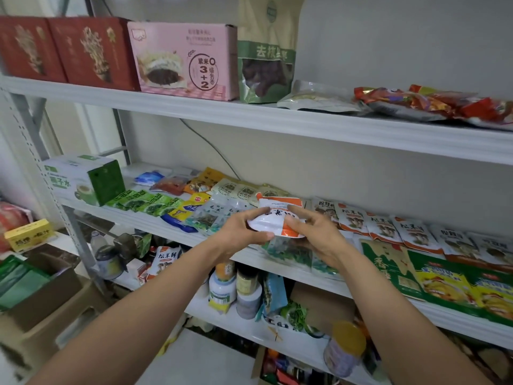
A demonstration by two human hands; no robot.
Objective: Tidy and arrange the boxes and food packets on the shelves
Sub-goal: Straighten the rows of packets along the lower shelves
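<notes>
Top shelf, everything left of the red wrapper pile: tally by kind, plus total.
Dark red printed cardboard boxes: 2
Pink cardboard cake box: 1
Green-and-beige upright plastic pouch: 1
Silvery clear flat plastic pouch: 1
Total: 5

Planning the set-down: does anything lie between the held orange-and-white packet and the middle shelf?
Yes: green-printed packets lie on the middle shelf directly under the orange-and-white packet held by the left hand and right hand.
</notes>
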